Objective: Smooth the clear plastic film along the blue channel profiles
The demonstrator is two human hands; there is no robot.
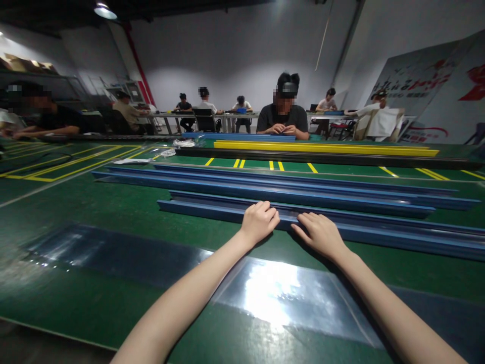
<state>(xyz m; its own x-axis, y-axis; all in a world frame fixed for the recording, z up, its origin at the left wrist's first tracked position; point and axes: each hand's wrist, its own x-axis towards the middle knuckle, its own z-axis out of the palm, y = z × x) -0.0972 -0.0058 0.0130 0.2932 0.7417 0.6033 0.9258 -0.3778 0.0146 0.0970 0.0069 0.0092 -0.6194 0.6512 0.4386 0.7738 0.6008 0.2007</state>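
While a dark glossy strip [132,255] covers the left of the green desk [125,207], the nearest blue channel profile [204,211] starts farther right, with more blue profiles [227,190] lying behind it. The left hand [259,221] rests on its near rim, fingers curled close together; whether they pinch the rim I cannot tell. Between the forearms lies a glare-lit sheet [314,298]; across the desk, beyond a yellow profile [322,148] and a black bar [341,157], sits a co-worker in a dark shirt [265,121]. The right hand [320,232] lies over the same channel, fingers side by side, thumb spread apart; the channel runs on past it to the right edge.
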